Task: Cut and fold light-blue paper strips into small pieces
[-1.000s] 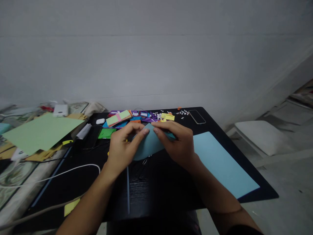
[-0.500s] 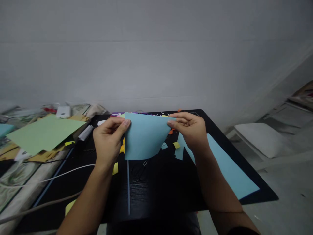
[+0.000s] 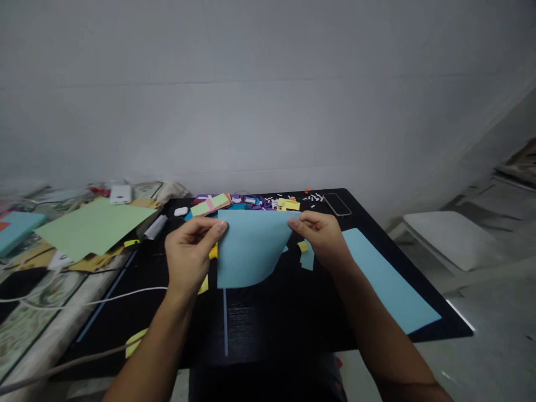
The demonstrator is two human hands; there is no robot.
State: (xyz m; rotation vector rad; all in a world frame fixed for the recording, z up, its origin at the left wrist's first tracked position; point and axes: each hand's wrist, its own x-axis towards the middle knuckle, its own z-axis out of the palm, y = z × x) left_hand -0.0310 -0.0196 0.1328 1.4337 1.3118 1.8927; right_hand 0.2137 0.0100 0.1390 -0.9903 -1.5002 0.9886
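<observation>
A light blue sheet of paper (image 3: pixel 251 248) is held up above the black table, its lower right part curving. My left hand (image 3: pixel 190 245) pinches its upper left corner between thumb and fingers. At the upper right corner, my right hand (image 3: pixel 320 231) pinches it the same way. Below the sheet a thin blue strip (image 3: pixel 225 324) lies on the table. A larger light blue sheet (image 3: pixel 389 282) rests under and beside my right forearm. Small blue paper pieces (image 3: pixel 307 259) and a yellow scrap (image 3: pixel 302 246) lie near my right hand.
Paper scraps (image 3: pixel 263 202) and a phone-shaped outline (image 3: pixel 336 204) lie along the back edge of the black table (image 3: pixel 285 324). Green sheets (image 3: pixel 94 229) and a white box (image 3: pixel 120 194) are at the left. White cables (image 3: pixel 113 298) cross there. A white stool (image 3: pixel 439 237) stands at the right.
Both hands and the blue sheet sit slightly lower in view, and more of the scraps behind them shows. The whole view has also shifted a little. Both pinches stay the same.
</observation>
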